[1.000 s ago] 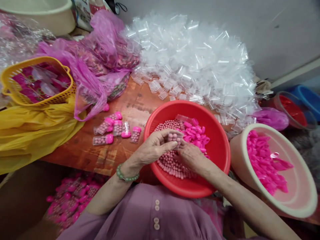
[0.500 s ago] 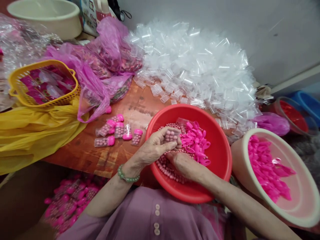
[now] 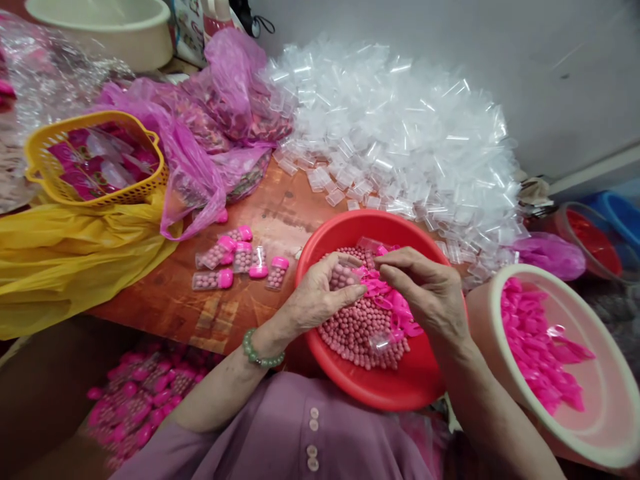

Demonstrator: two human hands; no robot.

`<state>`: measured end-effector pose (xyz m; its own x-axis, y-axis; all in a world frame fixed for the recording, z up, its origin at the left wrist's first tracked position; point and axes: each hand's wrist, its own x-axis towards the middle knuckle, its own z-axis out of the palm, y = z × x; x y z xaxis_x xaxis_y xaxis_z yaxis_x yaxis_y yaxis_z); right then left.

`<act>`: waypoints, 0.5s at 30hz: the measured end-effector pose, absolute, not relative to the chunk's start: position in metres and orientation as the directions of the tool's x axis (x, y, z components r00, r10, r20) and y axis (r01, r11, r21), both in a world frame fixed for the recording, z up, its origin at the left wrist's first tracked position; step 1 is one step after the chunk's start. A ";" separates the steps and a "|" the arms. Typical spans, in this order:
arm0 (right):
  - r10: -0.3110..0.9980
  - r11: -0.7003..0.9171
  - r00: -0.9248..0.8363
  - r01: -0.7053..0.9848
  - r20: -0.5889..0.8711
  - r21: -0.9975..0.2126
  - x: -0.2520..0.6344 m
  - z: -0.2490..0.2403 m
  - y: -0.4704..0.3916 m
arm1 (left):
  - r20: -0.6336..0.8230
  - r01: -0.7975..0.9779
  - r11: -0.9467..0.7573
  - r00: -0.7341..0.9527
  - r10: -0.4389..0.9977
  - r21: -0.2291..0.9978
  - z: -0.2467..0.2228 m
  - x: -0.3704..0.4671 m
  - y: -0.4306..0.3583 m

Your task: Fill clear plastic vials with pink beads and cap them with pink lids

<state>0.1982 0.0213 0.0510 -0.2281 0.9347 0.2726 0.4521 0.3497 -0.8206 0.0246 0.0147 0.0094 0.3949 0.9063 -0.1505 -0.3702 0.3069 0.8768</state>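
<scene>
Over the red bowl [image 3: 345, 380], my left hand [image 3: 315, 293] is closed round a clear plastic vial [image 3: 344, 275] holding pink beads. My right hand [image 3: 433, 293] is at the vial's right end, thumb and fingers pinched together; what they hold, if anything, is too small to make out. Loose pink beads [image 3: 353, 330] cover the bowl's left side, and bright pink plastic caps [image 3: 400, 310] lie beneath my right hand. An uncapped clear vial [image 3: 383, 342] rests on the beads. Left of the bowl, several filled vials [image 3: 213, 279] with pink caps lie on the table [image 3: 280, 200].
A large heap of clear vials [image 3: 400, 127] covers the back. At right stands a cream tub [image 3: 500, 313] of pink caps. A yellow basket [image 3: 97, 200] with packets and purple bags [image 3: 193, 153] are at left. Capped vials [image 3: 140, 400] pile up below the table's front edge.
My right hand has risen out of the beads and moved right, up to the vial's end. My left hand still holds the vial. The loose vial on the beads now shows.
</scene>
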 end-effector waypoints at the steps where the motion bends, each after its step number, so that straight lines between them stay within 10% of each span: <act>1: 0.925 0.375 -0.240 0.443 0.295 -0.815 0.194 0.056 0.023 | -0.146 -0.382 0.308 0.397 0.906 0.871 0.009 0.025 0.015; 15: 0.910 0.406 -0.295 0.488 0.292 -0.773 0.200 0.048 0.033 | -0.006 -0.547 0.178 0.303 0.953 0.818 -0.001 0.023 0.021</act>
